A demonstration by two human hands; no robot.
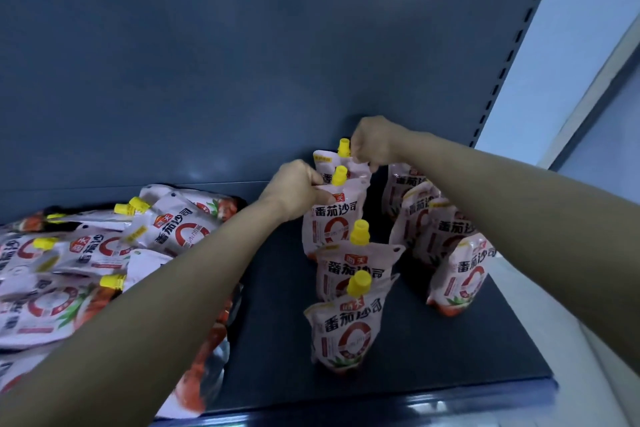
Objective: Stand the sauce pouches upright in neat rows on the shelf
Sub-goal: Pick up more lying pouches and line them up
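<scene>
Pale pink sauce pouches with yellow caps stand on a dark grey shelf (398,357). One row runs front to back: a front pouch (346,333), a second pouch (353,270), a third pouch (332,222) and a rearmost pouch (356,166). My left hand (298,189) pinches the top left corner of the third pouch. My right hand (375,146) grips the top of the rearmost pouch beside its cap. Another upright row (464,274) stands to the right, partly hidden by my right forearm.
A loose heap of pouches (79,270) lies flat on the left half of the shelf. The grey back panel (242,80) rises behind. The slotted upright (512,55) marks the shelf's right end. The shelf's front lip (381,406) runs along the bottom.
</scene>
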